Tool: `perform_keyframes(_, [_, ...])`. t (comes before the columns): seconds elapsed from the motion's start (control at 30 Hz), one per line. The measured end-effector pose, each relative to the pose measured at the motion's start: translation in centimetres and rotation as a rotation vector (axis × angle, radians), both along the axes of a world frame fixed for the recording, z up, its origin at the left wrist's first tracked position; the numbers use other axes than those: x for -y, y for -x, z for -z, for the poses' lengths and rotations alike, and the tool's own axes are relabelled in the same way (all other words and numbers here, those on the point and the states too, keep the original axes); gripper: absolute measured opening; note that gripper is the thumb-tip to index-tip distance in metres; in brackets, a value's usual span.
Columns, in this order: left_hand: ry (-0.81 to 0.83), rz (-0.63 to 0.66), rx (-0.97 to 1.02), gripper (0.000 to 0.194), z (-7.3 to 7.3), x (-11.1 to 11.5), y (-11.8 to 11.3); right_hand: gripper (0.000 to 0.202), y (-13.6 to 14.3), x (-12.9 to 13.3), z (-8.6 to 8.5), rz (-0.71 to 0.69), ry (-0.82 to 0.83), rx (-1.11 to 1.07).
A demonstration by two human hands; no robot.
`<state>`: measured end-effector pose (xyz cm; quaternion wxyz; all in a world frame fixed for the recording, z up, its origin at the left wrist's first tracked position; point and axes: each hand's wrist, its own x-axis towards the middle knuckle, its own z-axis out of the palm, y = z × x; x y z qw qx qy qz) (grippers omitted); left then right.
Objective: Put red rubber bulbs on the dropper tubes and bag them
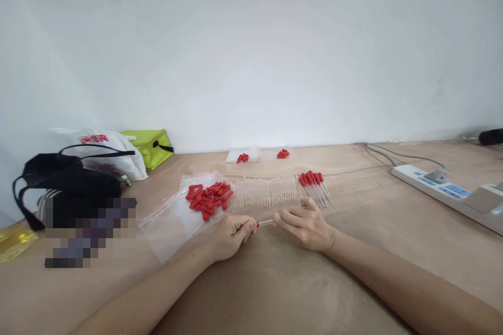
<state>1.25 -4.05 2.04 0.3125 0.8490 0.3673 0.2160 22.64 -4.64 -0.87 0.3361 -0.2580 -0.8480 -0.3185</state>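
My left hand is closed on a red rubber bulb, most of it hidden by the fingers. A clear glass tube runs from the bulb to my right hand, whose fingers are curled round its other end. Loose red bulbs lie in a pile on a clear plastic bag to the left. Beyond my hands is a row of clear tubes. Several droppers with red bulbs lie side by side at the right end of that row.
Two small bags with red bulbs lie near the wall. At the left are a black bag, a white plastic bag and a green box-shaped bag. A white power strip with cables lies at the right.
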Motion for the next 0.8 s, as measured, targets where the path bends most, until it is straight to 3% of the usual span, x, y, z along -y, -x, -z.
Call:
perform_keyframes(0.3, [0.05,-0.014,-0.057,0.047,-0.38,0.03,0.15,0.016,0.06,0.34,-0.55,0.004,-0.095,-0.003])
perform_keyframes(0.53, [0.124,0.003,-0.04,0.05,-0.2,-0.27,0.28,0.023,-0.24,0.37,0.16,0.002,-0.049,0.004])
perform_keyframes(0.7, [0.144,-0.001,-0.044,0.05,0.09,-0.46,0.56,0.022,-0.23,0.42,-0.13,-0.032,-0.096,0.001])
perform_keyframes(0.8, [0.133,-0.015,-0.011,0.042,0.35,-0.54,0.53,0.018,-0.03,0.28,-0.21,-0.031,-0.038,-0.034])
